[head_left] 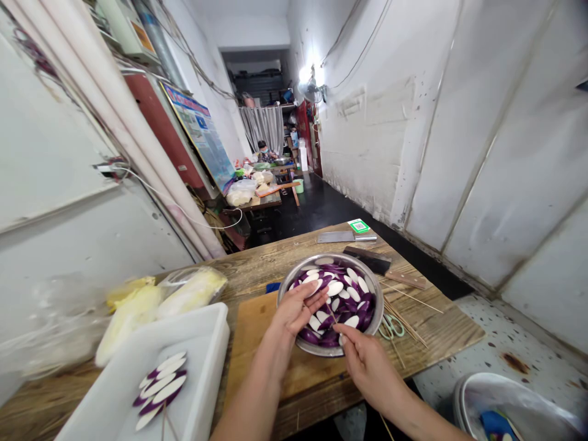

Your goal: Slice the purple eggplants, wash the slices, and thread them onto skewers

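Over a metal bowl of sliced purple eggplant, my left hand pinches an eggplant slice with white flesh and purple skin. My right hand is closed on a thin wooden skewer, whose tip end points up toward the left hand's fingers. Whether the tip touches the slice, I cannot tell. Left of the bowl, a white tray holds skewered eggplant slices, with their sticks toward me.
Right of the bowl lie loose skewers, green-handled scissors and a dark-bladed cleaver. Behind it is another cleaver. A cutting board lies beneath. Plastic bags sit left; a bucket stands lower right. A person sits far back.
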The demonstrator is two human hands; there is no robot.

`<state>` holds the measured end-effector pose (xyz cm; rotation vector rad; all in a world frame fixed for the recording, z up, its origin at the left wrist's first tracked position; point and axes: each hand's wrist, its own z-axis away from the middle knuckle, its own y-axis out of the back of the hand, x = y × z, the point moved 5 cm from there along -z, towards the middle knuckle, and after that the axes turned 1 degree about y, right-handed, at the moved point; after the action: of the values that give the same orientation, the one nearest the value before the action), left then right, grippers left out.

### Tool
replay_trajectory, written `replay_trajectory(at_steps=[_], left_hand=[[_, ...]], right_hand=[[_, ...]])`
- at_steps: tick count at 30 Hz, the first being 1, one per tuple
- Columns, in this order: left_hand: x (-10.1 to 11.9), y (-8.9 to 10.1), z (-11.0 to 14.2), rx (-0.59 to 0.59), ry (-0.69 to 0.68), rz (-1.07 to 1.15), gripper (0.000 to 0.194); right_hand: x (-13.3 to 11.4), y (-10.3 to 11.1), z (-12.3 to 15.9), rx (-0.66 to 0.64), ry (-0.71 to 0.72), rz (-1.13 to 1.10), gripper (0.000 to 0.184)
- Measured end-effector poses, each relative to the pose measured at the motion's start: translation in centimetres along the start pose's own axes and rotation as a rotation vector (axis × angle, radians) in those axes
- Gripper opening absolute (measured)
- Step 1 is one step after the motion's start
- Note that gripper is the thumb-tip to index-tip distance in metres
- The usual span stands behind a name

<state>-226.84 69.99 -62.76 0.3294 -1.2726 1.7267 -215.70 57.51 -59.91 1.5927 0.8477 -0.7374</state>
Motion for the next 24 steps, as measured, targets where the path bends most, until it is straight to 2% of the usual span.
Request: replay_trajectory(at_steps=[10,18,24], left_hand=[[0.4,-1.5,1.5,-0.053,-0.013,-0.076,0.008],[-1.9,-3.4,3.4,-0.110,0.083,-0.164,0.013],[-3.0,-4.3,4.8,-0.220,0.118,-0.132,0.018]], right_hand=[[0.2,0.1,0.3,0.026,0.014,-0.074,0.040],[0.3,1.3,-0.9,0.090,0.016,-0.137,0.035],[1.4,2.2,-1.8,0.113,-0.053,-0.234,0.031]])
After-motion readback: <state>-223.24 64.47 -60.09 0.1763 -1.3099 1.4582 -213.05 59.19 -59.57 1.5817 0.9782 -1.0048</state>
